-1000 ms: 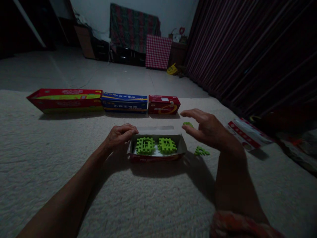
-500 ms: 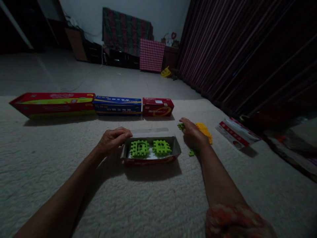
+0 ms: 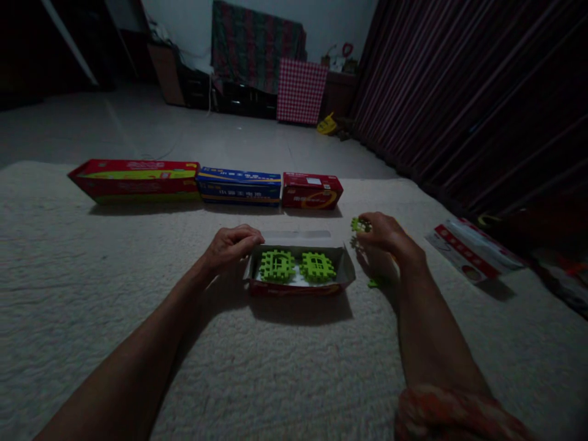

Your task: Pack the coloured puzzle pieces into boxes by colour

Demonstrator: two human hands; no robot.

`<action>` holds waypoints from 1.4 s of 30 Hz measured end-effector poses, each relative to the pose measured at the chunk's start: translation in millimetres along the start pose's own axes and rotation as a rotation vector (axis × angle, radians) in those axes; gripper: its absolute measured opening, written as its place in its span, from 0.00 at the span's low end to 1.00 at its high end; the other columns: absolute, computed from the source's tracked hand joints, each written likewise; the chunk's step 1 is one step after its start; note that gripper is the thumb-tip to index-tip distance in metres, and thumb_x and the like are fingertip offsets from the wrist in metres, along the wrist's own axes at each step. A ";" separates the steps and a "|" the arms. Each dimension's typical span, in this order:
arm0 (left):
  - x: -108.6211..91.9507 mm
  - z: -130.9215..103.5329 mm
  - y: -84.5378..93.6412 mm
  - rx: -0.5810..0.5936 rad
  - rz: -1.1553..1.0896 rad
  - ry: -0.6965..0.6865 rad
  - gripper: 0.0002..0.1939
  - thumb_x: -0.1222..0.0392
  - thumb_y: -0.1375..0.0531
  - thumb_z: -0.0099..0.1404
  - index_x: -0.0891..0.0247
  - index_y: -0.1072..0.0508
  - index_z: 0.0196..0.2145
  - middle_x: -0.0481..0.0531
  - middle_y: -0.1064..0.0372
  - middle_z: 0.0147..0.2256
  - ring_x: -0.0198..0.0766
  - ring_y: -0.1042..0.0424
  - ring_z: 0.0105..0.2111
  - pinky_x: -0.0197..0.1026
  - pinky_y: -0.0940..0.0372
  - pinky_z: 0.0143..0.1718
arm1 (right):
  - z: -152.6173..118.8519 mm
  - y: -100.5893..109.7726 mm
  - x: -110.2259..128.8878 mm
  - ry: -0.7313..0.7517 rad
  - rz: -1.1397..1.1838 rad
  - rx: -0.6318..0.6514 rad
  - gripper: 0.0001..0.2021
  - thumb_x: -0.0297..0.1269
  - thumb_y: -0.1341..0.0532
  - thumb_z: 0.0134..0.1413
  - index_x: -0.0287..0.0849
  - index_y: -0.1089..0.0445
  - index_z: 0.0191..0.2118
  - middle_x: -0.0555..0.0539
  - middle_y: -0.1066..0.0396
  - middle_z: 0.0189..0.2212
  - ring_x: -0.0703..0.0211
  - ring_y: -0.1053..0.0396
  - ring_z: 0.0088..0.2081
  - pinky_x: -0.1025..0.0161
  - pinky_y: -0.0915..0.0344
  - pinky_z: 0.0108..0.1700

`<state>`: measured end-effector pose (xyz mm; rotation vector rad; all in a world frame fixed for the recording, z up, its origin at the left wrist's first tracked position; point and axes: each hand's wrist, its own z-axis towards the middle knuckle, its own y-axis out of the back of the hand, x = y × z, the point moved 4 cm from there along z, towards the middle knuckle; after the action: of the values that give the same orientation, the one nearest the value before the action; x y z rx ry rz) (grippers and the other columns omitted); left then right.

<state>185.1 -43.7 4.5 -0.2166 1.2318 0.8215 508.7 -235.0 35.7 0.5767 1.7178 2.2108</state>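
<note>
An open red cardboard box (image 3: pixel 301 290) stands in front of me on the pale mat. Two green toothed building blocks lie in it side by side, a left block (image 3: pixel 277 266) and a right block (image 3: pixel 316 266). At the box's far left corner, my left hand (image 3: pixel 233 245) grips the edge with thumb and fingers. Right of the box, my right hand (image 3: pixel 383 234) pinches another green building block (image 3: pixel 359 225) just above the mat. Part of a further green piece (image 3: pixel 374 283) shows beneath my right wrist.
Across the mat lie a long red-and-yellow box (image 3: pixel 144 182), a blue box (image 3: pixel 239 187) and a small red box (image 3: pixel 311 191) in a row. A white-and-red package (image 3: pixel 473 248) rests at the right. Dark curtains (image 3: pixel 441 79) hang beyond it.
My right hand has lifted the green block from the mat. The yellow pieces seen beside that hand before are no longer visible. The whole view has shifted, with things now further right.
</note>
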 end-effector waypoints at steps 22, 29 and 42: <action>1.6 -0.3 -0.5 0.013 -0.010 0.018 0.14 0.51 0.36 0.61 0.64 0.20 0.27 0.56 0.24 0.32 0.36 0.29 0.28 0.39 0.33 0.28 | -66.8 28.2 193.1 0.702 0.335 -0.018 0.17 0.36 0.35 0.56 0.44 0.30 0.52 0.40 0.27 0.49 0.44 0.32 0.52 0.43 0.38 0.55; 1.3 0.1 -0.1 0.017 0.020 0.015 0.13 0.53 0.38 0.62 0.64 0.20 0.28 0.56 0.24 0.33 0.35 0.30 0.27 0.38 0.35 0.28 | -64.9 43.7 186.6 0.690 0.366 -0.131 0.17 0.37 0.37 0.59 0.43 0.30 0.54 0.39 0.27 0.52 0.45 0.31 0.55 0.44 0.37 0.57; -8.6 -6.0 1.6 -0.032 0.078 0.108 0.15 0.47 0.35 0.55 0.64 0.20 0.26 0.55 0.23 0.31 0.35 0.33 0.25 0.35 0.39 0.23 | -100.1 70.3 20.1 0.060 0.404 -0.320 0.14 0.35 0.42 0.56 0.42 0.24 0.46 0.40 0.22 0.46 0.48 0.25 0.47 0.48 0.30 0.54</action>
<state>178.8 -49.7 10.5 -0.2428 1.3353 0.9074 445.1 -329.1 85.2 0.8399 1.3155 2.7322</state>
